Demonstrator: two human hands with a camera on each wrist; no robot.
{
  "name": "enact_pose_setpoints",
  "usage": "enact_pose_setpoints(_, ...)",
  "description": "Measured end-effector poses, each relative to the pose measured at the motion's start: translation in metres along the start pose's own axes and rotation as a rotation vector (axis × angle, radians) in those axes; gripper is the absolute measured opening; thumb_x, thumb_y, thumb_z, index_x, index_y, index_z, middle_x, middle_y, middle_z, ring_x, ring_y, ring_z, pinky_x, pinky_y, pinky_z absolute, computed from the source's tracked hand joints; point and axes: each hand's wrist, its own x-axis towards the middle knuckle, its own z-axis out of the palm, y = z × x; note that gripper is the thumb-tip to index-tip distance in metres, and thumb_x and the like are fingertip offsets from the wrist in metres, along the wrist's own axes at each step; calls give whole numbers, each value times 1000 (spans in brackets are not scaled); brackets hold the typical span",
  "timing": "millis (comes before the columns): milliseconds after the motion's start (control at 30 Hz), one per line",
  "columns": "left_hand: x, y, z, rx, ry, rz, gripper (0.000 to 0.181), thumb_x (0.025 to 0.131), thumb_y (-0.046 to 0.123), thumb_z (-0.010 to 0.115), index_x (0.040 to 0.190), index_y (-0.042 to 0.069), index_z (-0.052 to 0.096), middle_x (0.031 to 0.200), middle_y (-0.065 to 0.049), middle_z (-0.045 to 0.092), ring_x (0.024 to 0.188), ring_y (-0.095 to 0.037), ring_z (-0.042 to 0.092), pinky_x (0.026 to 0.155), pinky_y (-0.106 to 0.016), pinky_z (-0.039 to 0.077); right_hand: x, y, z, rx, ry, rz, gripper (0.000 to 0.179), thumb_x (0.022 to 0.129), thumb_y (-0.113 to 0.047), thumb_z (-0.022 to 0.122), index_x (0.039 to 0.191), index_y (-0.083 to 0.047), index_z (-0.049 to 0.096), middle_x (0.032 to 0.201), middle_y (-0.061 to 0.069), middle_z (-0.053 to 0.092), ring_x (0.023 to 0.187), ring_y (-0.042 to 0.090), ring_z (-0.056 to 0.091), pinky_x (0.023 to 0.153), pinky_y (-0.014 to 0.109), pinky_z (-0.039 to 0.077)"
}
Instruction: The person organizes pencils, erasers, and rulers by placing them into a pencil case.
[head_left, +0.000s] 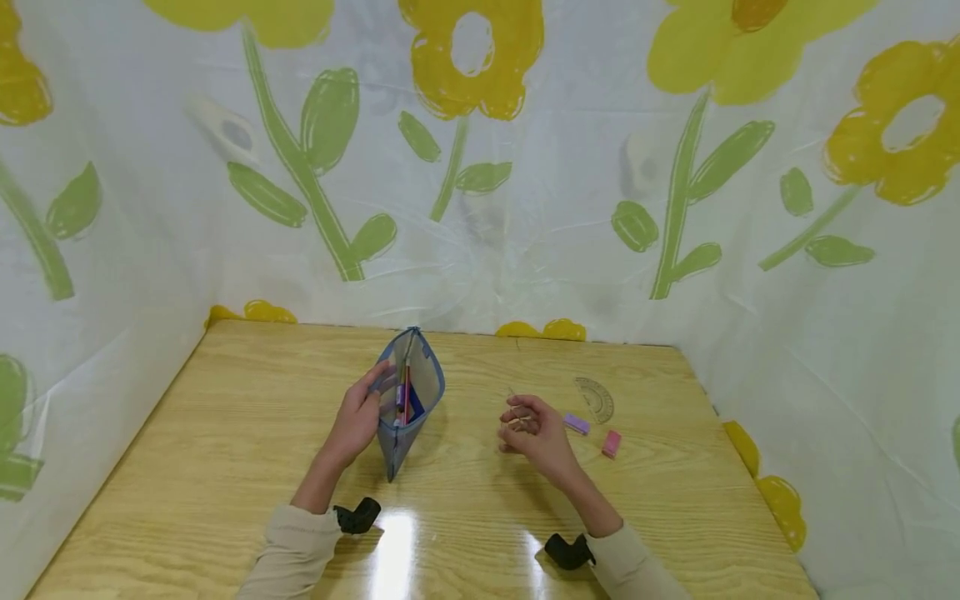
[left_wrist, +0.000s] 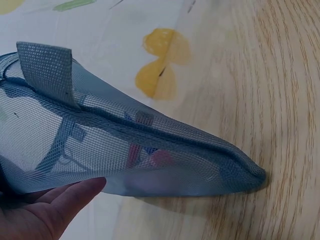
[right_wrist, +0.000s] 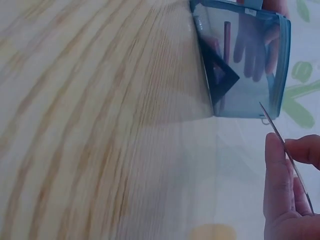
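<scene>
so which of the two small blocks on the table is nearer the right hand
The small purple rectangular block: it lies just beside the person's right hand, while the small pink rectangular block sits farther to the right.

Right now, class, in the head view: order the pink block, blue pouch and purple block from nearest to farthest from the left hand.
1. Blue pouch, held by the left hand.
2. Purple block, right of the pouch.
3. Pink block, farther right.

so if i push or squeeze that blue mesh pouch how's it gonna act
The pouch will probably flex, since it looks made of thin mesh. It seems light for its size, with a few slim items visible inside. It gapes open at the top, so tipping it could spill them.
</scene>
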Motion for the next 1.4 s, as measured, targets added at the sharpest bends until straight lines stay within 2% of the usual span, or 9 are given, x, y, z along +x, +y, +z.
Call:
enact_pose_setpoints(300, 0, 1, -1, 2, 6, -5, 55, 105, 1, 17, 160, -6, 17, 161, -29, 27, 149, -45, 30, 115, -57, 36, 13, -8, 20, 28, 4, -4, 45, 90, 7, 69, 132, 2, 54, 115, 28, 58, 84, 14, 66, 73, 38, 65)
enact_pose_setpoints(567, 1, -2, -1, 4, 4, -11, 55, 105, 0, 17, 159, -7, 17, 161, -30, 26, 148, -47, 30, 115, -58, 36, 31, -20, 38, 44, 26, -47, 43, 90, 6, 70, 130, 1, 55, 111, 20, 61, 85, 16, 66, 73, 38, 65)
enact_pose_setpoints(800, 1, -2, 1, 10, 10, -22, 55, 105, 1, 17, 160, -6, 18, 161, -28, 28, 148, -45, 31, 115, -57, 37, 46, -29, 47, 60, 29, -95, 43, 90, 7, 69, 130, -1, 56, 112, 25, 60, 85, 17, 65, 72, 38, 65)
enact_pose_setpoints(1033, 1, -1, 2, 10, 10, -13, 55, 105, 1, 18, 159, -6, 18, 161, -29, 28, 148, -46, 31, 115, -57, 37, 55, -40, 58, 75, 33, -142, 43, 90, 9, 67, 131, 3, 55, 112, 25, 60, 84, 14, 65, 71, 36, 65)
enact_pose_setpoints(1167, 1, -1, 2, 10, 11, -3, 55, 105, 0, 18, 159, -8, 17, 160, -31, 28, 147, -48, 31, 114, -58, 37, 60, -44, 63, 79, 29, -167, 42, 90, 9, 65, 131, 4, 54, 115, 32, 58, 85, 14, 64, 71, 36, 65)
enact_pose_setpoints(1400, 1, -1, 3, 15, 8, 7, 56, 104, -1, 17, 159, -8, 17, 160, -32, 27, 147, -49, 31, 114, -58, 37, 67, -50, 73, 50, 22, -174, 44, 90, 7, 68, 132, 3, 54, 118, 34, 57, 86, 15, 63, 73, 35, 65)
